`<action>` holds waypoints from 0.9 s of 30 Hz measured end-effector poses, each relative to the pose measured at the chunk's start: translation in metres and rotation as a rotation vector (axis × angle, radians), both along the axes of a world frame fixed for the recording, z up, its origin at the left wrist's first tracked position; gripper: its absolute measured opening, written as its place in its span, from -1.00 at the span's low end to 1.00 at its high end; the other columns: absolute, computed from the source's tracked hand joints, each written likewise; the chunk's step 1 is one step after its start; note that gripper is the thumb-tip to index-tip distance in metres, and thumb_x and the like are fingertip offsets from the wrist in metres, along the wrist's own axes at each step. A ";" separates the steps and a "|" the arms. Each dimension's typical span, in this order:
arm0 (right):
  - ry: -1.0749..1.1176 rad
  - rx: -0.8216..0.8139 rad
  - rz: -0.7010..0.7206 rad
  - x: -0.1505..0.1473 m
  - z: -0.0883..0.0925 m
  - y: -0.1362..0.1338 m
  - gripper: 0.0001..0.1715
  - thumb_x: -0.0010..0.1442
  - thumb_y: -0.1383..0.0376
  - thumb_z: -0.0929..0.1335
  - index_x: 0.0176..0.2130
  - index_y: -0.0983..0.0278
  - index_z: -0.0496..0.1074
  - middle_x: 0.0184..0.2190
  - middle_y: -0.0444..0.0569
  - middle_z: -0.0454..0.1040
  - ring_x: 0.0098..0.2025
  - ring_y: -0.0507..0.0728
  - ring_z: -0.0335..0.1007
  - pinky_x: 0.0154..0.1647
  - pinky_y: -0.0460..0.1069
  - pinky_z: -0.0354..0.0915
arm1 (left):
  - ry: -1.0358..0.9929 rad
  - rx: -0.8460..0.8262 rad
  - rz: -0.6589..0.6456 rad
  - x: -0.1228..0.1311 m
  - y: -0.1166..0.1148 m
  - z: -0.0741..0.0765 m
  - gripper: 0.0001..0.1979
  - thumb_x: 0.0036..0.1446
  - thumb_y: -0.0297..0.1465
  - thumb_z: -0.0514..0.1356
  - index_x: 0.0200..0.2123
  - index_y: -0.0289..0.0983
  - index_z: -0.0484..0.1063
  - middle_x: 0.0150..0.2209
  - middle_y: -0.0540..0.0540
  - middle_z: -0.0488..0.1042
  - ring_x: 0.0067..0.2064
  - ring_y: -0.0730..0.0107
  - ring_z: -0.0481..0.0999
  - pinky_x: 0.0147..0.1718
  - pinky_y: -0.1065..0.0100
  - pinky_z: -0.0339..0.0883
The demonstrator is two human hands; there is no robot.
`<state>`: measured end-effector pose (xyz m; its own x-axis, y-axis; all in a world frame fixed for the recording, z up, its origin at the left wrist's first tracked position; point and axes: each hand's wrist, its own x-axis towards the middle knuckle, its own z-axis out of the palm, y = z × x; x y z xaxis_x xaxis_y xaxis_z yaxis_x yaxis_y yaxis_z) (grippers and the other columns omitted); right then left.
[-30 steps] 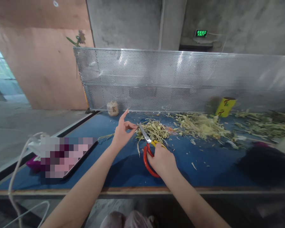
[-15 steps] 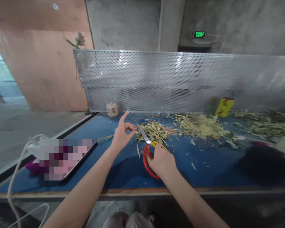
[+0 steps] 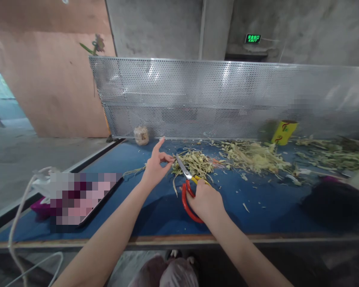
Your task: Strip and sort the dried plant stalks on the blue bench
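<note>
My right hand point(image 3: 208, 199) grips a pair of scissors point(image 3: 185, 171) with red and yellow handles, blades pointing away and to the left. The blades look nearly or fully closed. My left hand point(image 3: 157, 165) pinches with thumb and a finger right beside the blade tips, while another finger points upward. Whatever sits in that pinch is too small to make out. Just beyond and to the right of the blades lies a heap of dried plant pieces point(image 3: 199, 161). Thin dry stalks point(image 3: 133, 172) stick out to the left of my left hand.
A larger pale heap of plant strips point(image 3: 254, 157) and a yellow container point(image 3: 284, 132) stand right. A wrapped roundish object point(image 3: 141, 136) sits at the back against the perforated metal panel point(image 3: 173, 91). Left is a blurred-out tray-like item point(image 3: 100, 203) with a white cable point(image 3: 14, 223); right, a dark bundle point(image 3: 332, 205).
Both hands and the scissors have shifted slightly to the right, keeping the same grip. The head view has tilted a little downward.
</note>
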<state>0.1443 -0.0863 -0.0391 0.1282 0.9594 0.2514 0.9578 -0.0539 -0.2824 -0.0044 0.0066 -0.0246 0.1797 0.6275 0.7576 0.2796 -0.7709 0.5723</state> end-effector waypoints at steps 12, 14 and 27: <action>0.018 -0.005 -0.002 -0.001 -0.001 0.001 -0.50 0.07 -0.01 0.15 -0.31 0.38 0.28 -0.46 0.13 0.44 -0.39 0.20 0.42 -0.43 -0.02 0.25 | 0.011 -0.008 0.038 0.001 -0.003 0.003 -0.27 -0.08 -0.54 0.13 0.15 -0.22 -0.14 -0.52 0.07 0.38 -0.30 0.43 0.46 -0.17 0.28 0.33; 0.044 -0.009 -0.008 0.001 0.001 0.002 -0.51 0.07 -0.01 0.15 -0.32 0.37 0.28 -0.45 0.13 0.44 -0.39 0.20 0.42 -0.43 -0.02 0.24 | -0.005 -0.015 0.032 0.001 -0.003 0.003 -0.27 -0.08 -0.54 0.13 0.15 -0.22 -0.13 -0.53 0.07 0.37 -0.30 0.42 0.46 -0.18 0.29 0.33; 0.846 0.155 0.002 0.048 0.009 0.023 -0.40 -0.02 -0.19 0.08 -0.55 0.26 0.21 -0.69 -0.12 0.20 -0.63 0.05 0.19 -0.59 -0.07 0.14 | -0.139 -0.094 -0.010 -0.001 0.001 0.003 -0.23 -0.12 -0.53 0.17 0.15 -0.24 -0.14 -0.55 0.08 0.35 -0.34 0.43 0.46 -0.20 0.27 0.32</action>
<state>0.1927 -0.0634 -0.0301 0.3297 0.9225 0.2005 0.4218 0.0460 -0.9055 -0.0054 0.0074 -0.0220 0.0838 0.6956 0.7136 0.1847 -0.7145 0.6748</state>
